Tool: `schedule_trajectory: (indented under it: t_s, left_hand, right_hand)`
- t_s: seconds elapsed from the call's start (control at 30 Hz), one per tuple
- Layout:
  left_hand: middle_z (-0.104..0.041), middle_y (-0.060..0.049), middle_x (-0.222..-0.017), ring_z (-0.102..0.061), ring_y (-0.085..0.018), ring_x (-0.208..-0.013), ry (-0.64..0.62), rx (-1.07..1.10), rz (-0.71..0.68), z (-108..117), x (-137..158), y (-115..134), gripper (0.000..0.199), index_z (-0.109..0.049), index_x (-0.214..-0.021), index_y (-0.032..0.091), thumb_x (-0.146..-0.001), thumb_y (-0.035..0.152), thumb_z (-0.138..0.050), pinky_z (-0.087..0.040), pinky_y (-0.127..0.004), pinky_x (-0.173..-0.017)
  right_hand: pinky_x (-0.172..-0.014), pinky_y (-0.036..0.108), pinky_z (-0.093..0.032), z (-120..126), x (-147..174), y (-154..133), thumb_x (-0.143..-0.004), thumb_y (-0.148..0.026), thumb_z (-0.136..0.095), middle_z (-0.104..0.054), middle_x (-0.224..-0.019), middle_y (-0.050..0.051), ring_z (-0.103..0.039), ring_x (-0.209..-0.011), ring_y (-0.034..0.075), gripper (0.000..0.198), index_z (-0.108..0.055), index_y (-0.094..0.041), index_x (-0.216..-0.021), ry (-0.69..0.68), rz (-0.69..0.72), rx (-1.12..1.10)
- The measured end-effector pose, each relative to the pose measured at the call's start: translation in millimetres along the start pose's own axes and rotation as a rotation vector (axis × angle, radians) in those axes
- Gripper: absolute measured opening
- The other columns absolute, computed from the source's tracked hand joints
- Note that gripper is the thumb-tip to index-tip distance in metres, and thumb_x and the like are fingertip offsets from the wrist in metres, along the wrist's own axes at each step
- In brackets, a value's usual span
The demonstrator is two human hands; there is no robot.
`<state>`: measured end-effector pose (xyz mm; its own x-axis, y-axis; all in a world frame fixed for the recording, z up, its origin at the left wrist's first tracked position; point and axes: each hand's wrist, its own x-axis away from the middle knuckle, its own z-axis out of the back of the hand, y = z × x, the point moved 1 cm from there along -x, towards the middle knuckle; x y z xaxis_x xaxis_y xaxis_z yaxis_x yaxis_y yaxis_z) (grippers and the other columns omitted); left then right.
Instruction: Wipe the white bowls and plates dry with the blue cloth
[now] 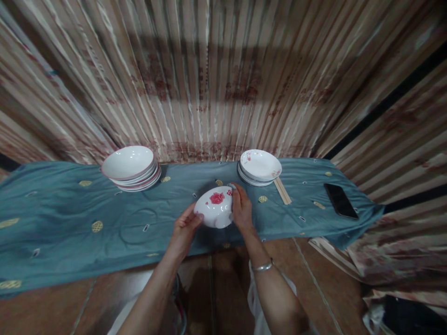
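White bowl (212,210) held in left grip (186,219), right grip (242,207); stacked bowls (131,166) leftward, chopsticks (282,191) beside stacked plates (260,166), phone (341,201) rightmost

pleated, patterned curtains (209,83) hang behind a teal-covered table (70,204); the floor (199,288) is brown tile

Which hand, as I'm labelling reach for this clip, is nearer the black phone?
Right. The right hand holds the near side of the bowl, to the left of the black phone; the left hand is farther left, on the bowl's opposite side.
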<state>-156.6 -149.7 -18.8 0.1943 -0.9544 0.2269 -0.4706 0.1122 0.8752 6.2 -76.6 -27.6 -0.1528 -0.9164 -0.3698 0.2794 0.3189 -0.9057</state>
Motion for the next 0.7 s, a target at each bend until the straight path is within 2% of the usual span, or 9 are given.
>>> schedule_trajectory:
  t_s: [0.13,0.27,0.43,0.6,0.7]
  left_hand:
    - [-0.072,-0.009,-0.106,-0.064,-0.021,-0.097,0.015,-0.02,-0.023,-1,0,3,0.052,-0.072,-0.101,0.018,-0.053,0.034,-0.085,-0.046,-0.03,-0.086]
    - [-0.074,-0.008,-0.098,-0.065,-0.019,-0.089,0.089,-0.054,-0.076,-3,-3,9,0.052,-0.071,-0.099,0.016,-0.054,0.037,-0.085,-0.046,-0.031,-0.086]
    - [-0.075,-0.006,-0.087,-0.066,-0.018,-0.076,0.124,-0.115,-0.138,-5,-5,15,0.049,-0.072,-0.092,0.016,-0.052,0.041,-0.085,-0.049,-0.031,-0.078]
    - [-0.075,-0.005,-0.078,-0.063,-0.015,-0.066,0.11,-0.131,-0.151,-6,-6,17,0.044,-0.073,-0.085,0.016,-0.051,0.041,-0.085,-0.049,-0.026,-0.067]
    - [-0.074,-0.004,-0.071,-0.061,-0.014,-0.06,0.09,-0.106,-0.124,-5,-6,17,0.041,-0.074,-0.081,0.016,-0.049,0.039,-0.086,-0.047,-0.024,-0.061]
  right_hand:
    - [-0.097,0.038,-0.046,-1,2,-5,-0.095,-0.036,-0.035,-0.065,-0.115,0.012,-0.06,-0.107,0.02,0.039,-0.061,-0.016,-0.117,-0.019,0.043,0.04]
    - [-0.099,0.039,-0.045,-3,6,-14,-0.096,-0.033,-0.034,-0.064,-0.118,0.012,-0.058,-0.111,0.02,0.038,-0.059,-0.017,-0.12,-0.074,0.133,0.077]
    - [-0.106,0.043,-0.041,-7,11,-19,-0.096,-0.031,-0.034,-0.059,-0.127,0.012,-0.052,-0.121,0.021,0.039,-0.055,-0.018,-0.126,-0.136,0.228,0.115]
    - [-0.11,0.044,-0.037,-6,13,-20,-0.097,-0.032,-0.033,-0.055,-0.134,0.011,-0.046,-0.129,0.021,0.041,-0.05,-0.019,-0.133,-0.167,0.239,0.132]
    - [-0.113,0.047,-0.032,-6,17,-23,-0.097,-0.033,-0.032,-0.046,-0.143,0.01,-0.038,-0.135,0.022,0.045,-0.041,-0.023,-0.141,-0.165,0.242,0.165]
